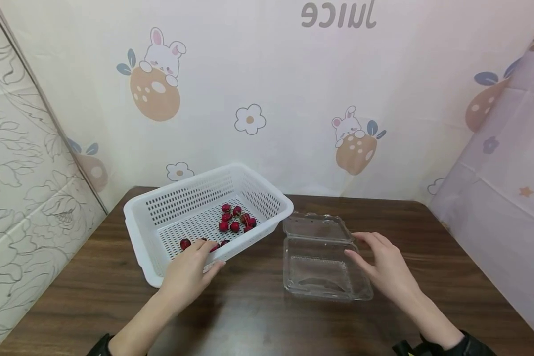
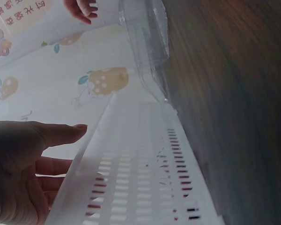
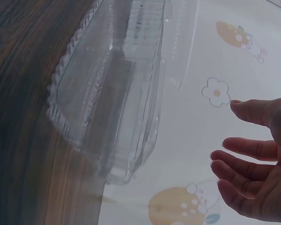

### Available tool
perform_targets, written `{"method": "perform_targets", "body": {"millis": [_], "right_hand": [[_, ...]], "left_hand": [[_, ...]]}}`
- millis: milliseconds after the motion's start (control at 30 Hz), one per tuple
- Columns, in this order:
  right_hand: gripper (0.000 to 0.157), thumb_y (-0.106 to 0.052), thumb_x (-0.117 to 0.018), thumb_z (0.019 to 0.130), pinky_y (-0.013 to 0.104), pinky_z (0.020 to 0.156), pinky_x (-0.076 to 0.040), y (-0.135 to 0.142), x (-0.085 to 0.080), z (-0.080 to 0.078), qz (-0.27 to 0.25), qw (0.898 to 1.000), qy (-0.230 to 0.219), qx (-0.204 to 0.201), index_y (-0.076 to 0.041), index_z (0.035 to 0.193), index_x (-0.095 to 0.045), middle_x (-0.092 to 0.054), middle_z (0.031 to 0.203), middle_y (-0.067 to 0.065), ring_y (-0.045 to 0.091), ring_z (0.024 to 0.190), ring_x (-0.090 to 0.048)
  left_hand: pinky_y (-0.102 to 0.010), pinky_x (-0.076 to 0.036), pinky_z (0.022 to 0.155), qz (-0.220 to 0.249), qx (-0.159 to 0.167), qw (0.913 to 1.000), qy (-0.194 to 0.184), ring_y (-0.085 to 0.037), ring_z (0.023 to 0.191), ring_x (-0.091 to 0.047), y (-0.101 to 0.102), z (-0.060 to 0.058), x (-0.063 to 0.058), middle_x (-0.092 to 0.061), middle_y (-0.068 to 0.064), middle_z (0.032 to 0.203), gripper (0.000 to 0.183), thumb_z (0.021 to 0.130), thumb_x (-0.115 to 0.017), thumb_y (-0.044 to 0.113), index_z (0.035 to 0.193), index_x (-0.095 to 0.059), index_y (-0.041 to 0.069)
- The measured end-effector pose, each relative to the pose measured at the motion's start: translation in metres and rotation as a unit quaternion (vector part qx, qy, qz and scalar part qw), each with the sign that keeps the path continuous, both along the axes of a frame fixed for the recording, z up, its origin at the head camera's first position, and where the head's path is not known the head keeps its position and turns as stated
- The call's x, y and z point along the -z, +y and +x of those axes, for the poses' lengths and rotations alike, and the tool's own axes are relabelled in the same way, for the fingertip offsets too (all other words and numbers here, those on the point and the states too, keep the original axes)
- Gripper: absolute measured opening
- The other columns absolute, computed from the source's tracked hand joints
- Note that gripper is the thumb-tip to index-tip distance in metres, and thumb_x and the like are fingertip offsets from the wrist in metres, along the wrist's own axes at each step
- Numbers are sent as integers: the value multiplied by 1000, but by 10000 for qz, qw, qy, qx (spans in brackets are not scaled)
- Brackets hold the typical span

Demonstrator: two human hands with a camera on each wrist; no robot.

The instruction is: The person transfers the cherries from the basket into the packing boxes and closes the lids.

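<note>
"Two bare hands are noted above the brown wood-grain tabletop (image 1: 258, 321). What do we record for the left hand (image 1: 187, 270)?"

"We find it reaching over the near rim of a rectangular white perforated plastic basket (image 1: 260, 233), fingers relaxed, thumb spread away from them. The fingertips dip behind the rim, so we cannot tell whether they touch anything. We log no visible grasp."

"And the basket's contents?"

"Small, round, dark-red cherries (image 1: 235, 227) lie on its floor: one cluster toward the right end, a few more along the near wall by the left hand. The basket sits aslant by the tabletop's far left corner, in our judgement so that its near long side faces that hand."

"The right hand (image 1: 384, 267)?"

"Released, fingers and thumb apart, beside the right edge of a clear hinged plastic container (image 1: 320, 268). The right wrist view shows a gap between fingers and plastic. We judge the position suited to steadying so light a container, though no hold is in evidence."

"And the container's placing?"

"It rests toward the tabletop's far edge, right of the basket and just beside it. Its clear lid (image 1: 316, 227) is laid back toward that far edge; we judge that this leaves the deeper half facing up, exposed to both hands."
</note>
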State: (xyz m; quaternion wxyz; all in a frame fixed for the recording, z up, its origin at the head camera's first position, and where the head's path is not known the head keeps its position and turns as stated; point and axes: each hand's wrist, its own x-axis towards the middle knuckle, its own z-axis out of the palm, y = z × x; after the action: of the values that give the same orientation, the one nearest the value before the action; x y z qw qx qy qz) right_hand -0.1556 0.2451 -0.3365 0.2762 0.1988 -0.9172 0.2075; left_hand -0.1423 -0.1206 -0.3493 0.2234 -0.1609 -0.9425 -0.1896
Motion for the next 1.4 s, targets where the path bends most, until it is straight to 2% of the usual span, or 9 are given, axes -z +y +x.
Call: {"method": "perform_targets", "body": {"millis": [267,467,600,733,1100,1400], "right_hand": [[34,-15,-72,73,33,59,-44,-17,-7,-3,229,9993,-292,-63,-1,102,-60,-59,88,5,16,75,-53],[35,-20,-71,75,35,65,-47,-31,-13,-6,312,9967,-727,-193,-3,104,-60,-59,91,4,21,81,-57],[35,-22,-70,76,36,67,-47,-42,-17,-11,490,9947,-843,-328,-4,103,-60,-59,91,4,21,81,-57],[34,-24,-70,76,36,68,-47,-55,-22,-16,747,9931,-746,-515,-5,103,-61,-60,95,5,21,82,-58],[34,-23,-72,74,33,64,-48,-94,-34,-37,1453,9814,138,-1250,-2,98,-61,-61,89,8,19,75,-59],[32,-24,-71,75,32,60,-44,-119,-41,-49,1656,9766,111,-1365,-3,96,-61,-60,90,8,20,74,-56]], "left_hand": [[-40,-48,62,-4,-36,10000,-38,-26,78,-60,5,-7,9,-60,-11,91,37,74,-72,24,100,-61,0],[-41,-49,61,-38,-127,9999,-93,-28,81,-60,7,-9,11,-62,-13,94,32,77,-68,21,101,-62,0],[-40,-49,58,-70,-208,9997,-117,-28,79,-61,9,-9,12,-63,-13,94,30,78,-67,19,101,-62,1],[-39,-49,58,-87,-247,9996,-86,-26,76,-62,9,-9,14,-64,-12,91,28,78,-67,19,99,-63,1],[-35,-46,49,-206,-351,9991,134,-25,66,-61,9,-10,17,-63,-9,83,21,78,-67,17,92,-62,3],[-36,-45,46,-276,-385,9983,349,-25,65,-60,10,-11,20,-63,-9,80,21,77,-68,18,90,-62,3]]}}
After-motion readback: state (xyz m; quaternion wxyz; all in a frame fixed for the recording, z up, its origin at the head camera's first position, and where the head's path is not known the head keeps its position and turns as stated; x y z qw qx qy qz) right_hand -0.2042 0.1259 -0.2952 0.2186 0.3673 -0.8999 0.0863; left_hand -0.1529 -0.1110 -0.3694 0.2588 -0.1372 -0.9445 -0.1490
